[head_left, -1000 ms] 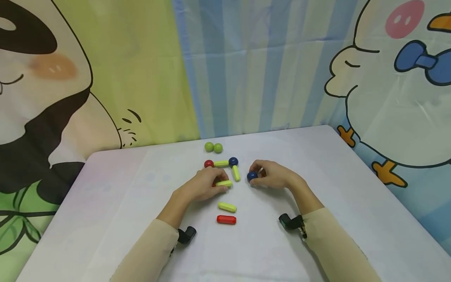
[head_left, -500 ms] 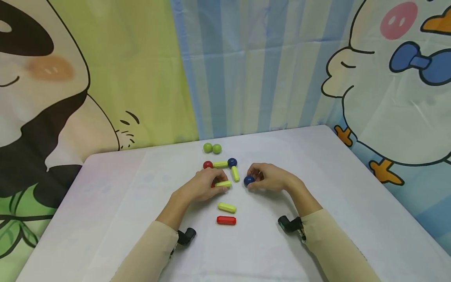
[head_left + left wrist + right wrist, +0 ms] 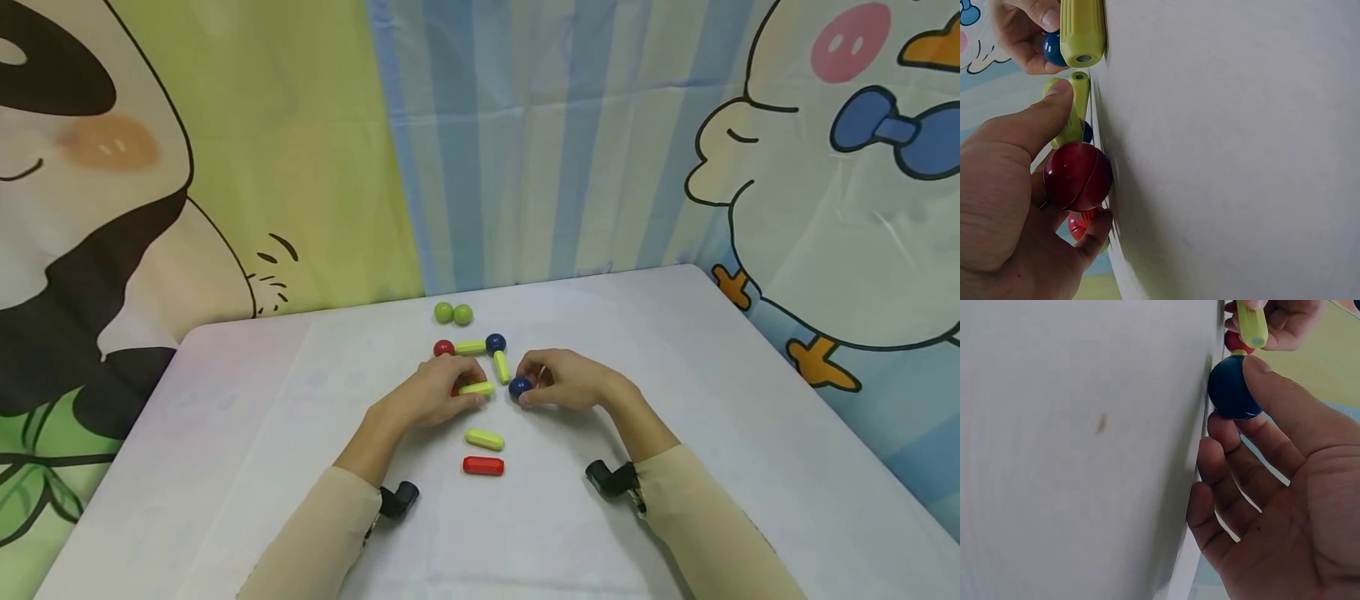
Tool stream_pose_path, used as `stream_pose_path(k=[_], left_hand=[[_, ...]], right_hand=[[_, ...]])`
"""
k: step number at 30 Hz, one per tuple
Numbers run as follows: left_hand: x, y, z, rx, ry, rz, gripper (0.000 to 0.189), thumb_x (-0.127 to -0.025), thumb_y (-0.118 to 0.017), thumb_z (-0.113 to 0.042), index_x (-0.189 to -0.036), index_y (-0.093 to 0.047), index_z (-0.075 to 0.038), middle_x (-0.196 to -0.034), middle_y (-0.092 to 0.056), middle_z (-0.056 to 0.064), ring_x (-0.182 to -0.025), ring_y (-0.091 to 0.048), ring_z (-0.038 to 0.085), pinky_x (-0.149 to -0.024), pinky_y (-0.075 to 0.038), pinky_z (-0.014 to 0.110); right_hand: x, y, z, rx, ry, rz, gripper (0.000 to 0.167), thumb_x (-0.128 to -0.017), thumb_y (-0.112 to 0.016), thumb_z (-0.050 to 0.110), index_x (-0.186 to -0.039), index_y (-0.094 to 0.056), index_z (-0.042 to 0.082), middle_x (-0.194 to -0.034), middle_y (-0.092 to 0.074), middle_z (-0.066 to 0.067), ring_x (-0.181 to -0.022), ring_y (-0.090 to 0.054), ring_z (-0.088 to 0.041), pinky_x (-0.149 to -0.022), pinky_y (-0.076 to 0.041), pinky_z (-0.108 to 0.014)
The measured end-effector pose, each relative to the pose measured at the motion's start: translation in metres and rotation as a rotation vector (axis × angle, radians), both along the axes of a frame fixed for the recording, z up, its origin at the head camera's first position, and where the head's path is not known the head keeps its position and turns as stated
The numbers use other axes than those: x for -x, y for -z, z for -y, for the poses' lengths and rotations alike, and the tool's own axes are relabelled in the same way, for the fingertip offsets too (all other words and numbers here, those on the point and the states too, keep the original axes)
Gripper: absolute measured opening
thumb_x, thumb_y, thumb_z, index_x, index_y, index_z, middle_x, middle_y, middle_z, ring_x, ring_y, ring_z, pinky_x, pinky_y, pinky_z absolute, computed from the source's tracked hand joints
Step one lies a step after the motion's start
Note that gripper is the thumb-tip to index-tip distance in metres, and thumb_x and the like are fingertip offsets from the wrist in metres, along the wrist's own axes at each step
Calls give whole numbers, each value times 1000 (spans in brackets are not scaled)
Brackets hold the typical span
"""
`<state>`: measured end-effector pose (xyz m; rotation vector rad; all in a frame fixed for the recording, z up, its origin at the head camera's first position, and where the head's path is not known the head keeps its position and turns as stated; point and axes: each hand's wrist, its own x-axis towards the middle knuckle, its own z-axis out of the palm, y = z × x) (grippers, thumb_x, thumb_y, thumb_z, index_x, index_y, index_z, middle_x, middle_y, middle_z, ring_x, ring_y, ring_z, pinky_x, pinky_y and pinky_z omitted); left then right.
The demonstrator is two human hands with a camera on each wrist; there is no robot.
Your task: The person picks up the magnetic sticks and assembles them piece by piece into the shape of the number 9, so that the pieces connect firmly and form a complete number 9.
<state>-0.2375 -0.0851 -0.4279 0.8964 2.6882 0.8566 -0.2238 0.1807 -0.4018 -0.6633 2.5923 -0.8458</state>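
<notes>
My left hand (image 3: pixel 429 392) pinches a yellow-green rod (image 3: pixel 477 388) between thumb and fingers. At the rod's near end in the left wrist view is a dark red ball (image 3: pixel 1079 177), mostly covered by the hand in the head view. Thumb and fingertips of my right hand (image 3: pixel 567 379) grip a dark blue ball (image 3: pixel 519 387), low over the table and just right of that rod's free end. Behind both hands lies a joined piece: a red ball (image 3: pixel 444 347), a yellow-green rod (image 3: pixel 470 347), a second blue ball (image 3: pixel 495 343) and another rod (image 3: pixel 502 367) pointing toward me.
Two green balls (image 3: pixel 453 313) sit side by side near the table's back edge. Closer to me, a loose yellow-green rod (image 3: pixel 484 438) and a red rod (image 3: pixel 483 465) lie on the white table (image 3: pixel 247 467). Printed curtains (image 3: pixel 510 167) hang behind.
My right hand has carried the blue ball left and slightly toward me, closer to the rod in my left hand. The left hand has stayed nearly in place.
</notes>
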Motion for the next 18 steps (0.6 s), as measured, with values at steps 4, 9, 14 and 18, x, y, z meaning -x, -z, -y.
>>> stream_pose_path(k=[4, 9, 14, 18], left_hand=[[1, -1, 0, -8, 0, -4, 17, -93, -78, -30, -106, -70, -23, -96, -66, -12, -93, -60, 9, -93, -49, 38], [2, -3, 0, -12, 5, -9, 18, -92, -79, -30, -107, -71, -22, -96, -67, -11, -93, -60, 9, -91, -50, 34], [1, -2, 1, -20, 7, -7, 20, -91, -81, -28, -106, -71, -22, -96, -66, -11, -92, -60, 10, -89, -51, 34], [1, -1, 2, -12, 16, -5, 20, -91, -81, -28, -107, -71, -22, -96, -67, -11, -93, -60, 9, -91, -49, 35]], right_hand=[[1, 2, 4, 4, -7, -3, 29, -92, -78, 30, -115, -66, 18, -100, -64, 2, -90, -58, -15, -83, -49, -34], [2, 0, 7, 3, -5, -6, 29, -92, -79, 31, -114, -66, 16, -98, -65, 3, -90, -59, -15, -83, -49, -33], [3, -1, 10, 30, 11, 25, 28, -92, -79, 30, -111, -67, 14, -94, -67, 2, -87, -60, -15, -82, -50, -33], [3, 0, 11, 27, 14, 39, 29, -92, -79, 32, -111, -66, 14, -94, -66, 3, -87, -59, -15, -82, -50, -33]])
